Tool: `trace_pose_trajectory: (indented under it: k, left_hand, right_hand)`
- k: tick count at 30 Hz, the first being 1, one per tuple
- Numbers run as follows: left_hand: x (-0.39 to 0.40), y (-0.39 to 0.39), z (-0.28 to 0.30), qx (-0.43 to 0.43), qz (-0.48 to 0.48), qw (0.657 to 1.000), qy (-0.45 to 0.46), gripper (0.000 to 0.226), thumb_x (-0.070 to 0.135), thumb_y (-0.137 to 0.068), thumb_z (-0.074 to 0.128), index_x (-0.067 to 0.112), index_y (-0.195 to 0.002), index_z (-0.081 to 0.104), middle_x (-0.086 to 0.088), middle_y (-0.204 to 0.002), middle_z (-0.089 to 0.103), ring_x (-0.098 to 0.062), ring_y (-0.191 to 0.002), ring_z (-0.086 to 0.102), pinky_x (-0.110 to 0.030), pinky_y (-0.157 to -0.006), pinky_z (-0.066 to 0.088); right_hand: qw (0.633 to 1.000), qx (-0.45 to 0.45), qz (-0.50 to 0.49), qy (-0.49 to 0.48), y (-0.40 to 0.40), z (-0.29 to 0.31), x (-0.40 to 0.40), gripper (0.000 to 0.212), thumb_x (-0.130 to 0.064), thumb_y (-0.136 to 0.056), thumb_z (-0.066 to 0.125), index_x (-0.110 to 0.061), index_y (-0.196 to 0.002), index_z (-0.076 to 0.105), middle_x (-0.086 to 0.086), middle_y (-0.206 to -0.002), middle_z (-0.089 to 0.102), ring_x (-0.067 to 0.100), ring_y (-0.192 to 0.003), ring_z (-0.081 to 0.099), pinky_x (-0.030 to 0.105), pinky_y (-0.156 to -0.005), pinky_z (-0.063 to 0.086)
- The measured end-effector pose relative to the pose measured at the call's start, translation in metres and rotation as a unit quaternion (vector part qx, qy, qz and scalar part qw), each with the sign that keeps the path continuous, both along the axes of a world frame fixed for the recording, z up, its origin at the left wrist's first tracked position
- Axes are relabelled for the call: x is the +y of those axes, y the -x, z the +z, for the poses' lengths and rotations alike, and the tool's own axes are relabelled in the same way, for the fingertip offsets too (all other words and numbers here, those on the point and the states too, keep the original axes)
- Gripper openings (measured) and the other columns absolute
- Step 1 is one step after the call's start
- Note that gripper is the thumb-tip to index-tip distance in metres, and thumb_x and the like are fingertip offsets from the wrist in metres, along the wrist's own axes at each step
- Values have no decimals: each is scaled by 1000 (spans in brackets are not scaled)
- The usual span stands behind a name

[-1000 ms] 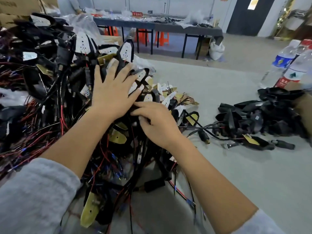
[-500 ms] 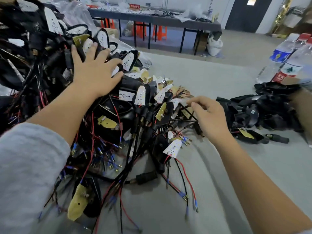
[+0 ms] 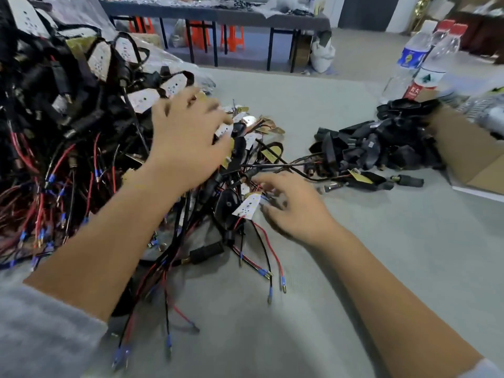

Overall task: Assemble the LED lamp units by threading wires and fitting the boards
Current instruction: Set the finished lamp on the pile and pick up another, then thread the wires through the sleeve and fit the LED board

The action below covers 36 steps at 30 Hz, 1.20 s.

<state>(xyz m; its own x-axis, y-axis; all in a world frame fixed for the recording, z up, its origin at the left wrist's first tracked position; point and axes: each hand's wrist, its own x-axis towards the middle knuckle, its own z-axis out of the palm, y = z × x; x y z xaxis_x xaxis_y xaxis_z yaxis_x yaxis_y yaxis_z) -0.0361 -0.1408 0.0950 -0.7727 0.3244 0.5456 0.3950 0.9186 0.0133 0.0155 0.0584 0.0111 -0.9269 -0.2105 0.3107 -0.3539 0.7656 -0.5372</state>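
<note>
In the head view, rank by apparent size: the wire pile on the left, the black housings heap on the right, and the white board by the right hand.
1. Wire pile, largest by far.
2. Black housings heap.
3. White board, smallest.

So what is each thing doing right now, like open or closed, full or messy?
Left hand: fingers spread, resting on the wire pile.
Right hand: fingers loosely curled, reaching at a white board; blurred.
Wire pile: tangled, heaped.
Black housings: loose heap.
Water bottles: upright, capped.
Cardboard box: open.
</note>
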Motion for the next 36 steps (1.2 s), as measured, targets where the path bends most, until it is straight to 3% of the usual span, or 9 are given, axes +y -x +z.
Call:
trace_pose_trajectory:
  k: [4,7,11,15,21,25,28,32,36]
  left_hand:
    - [35,-40,-27,-125,-98,987,7,27,39,-88,49,31,-106,67,8,-104,68,-19,-101,60,-36,-86,45]
    - [37,-45,-47,-224,-92,969,58,54,63,-80,50,34,-125,54,11,-119,58,-17,-111,50,-37,-93,44]
    - [20,-36,-49,-286,-130,949,5,78,60,-69,71,40,-138,41,16,-131,50,-14,-121,43,-40,-99,42]
    - [17,-32,-54,-227,-107,966,62,61,56,-83,62,48,-139,38,19,-132,50,-11,-124,41,-36,-94,39]
    - [10,-35,-50,-234,-103,966,30,51,47,-91,58,51,-138,39,17,-125,54,-12,-125,41,-40,-97,33]
    - [8,-38,-48,-222,-103,969,18,15,36,-94,56,46,-106,58,14,-104,53,-12,-110,45,-33,-86,26]
    - [14,-45,-51,-154,-67,983,71,18,33,-93,57,41,-109,60,13,-117,53,-16,-117,44,-35,-88,30]
    - [26,-56,-64,-48,-6,990,135,27,22,-79,70,22,-106,72,-5,-123,60,-31,-122,46,-44,-89,33]
    - [49,-60,-66,-102,83,978,163,28,34,-86,60,21,-109,68,-3,-132,51,-28,-133,31,-46,-101,28]
  right_hand:
    - [998,21,49,-14,-4,-2,-2,29,-11,-82,69,-17,-110,73,3,-106,60,22,-97,57,38,-83,48]
    - [999,28,24,-5,-4,-2,5,23,-13,-85,67,-22,-104,75,0,-107,63,22,-105,56,41,-86,46]
    - [999,36,-24,29,-3,-3,11,20,-21,-89,65,-27,-105,74,-20,-90,52,9,-96,53,20,-78,41]
    - [993,36,-102,43,1,-2,20,20,-24,-93,59,-25,-111,68,-5,-100,59,15,-100,53,33,-87,44]
    - [994,44,-94,-25,2,-5,24,32,-24,-91,59,-22,-123,63,0,-115,59,21,-111,48,31,-94,36]
    - [988,9,-62,-141,3,-9,20,55,-45,-98,44,-37,-150,28,-3,-161,21,19,-146,16,42,-117,11]
    - [974,-19,-57,-218,8,-15,18,61,-54,-99,30,-41,-154,7,-7,-163,9,18,-147,9,46,-116,5]
    - [952,61,-116,-277,11,-13,15,55,-44,-97,38,-23,-147,32,3,-143,36,27,-127,31,43,-100,17]
    - [937,112,-155,-293,7,-10,16,33,-28,-92,46,-18,-123,55,5,-120,49,28,-110,41,38,-86,20]
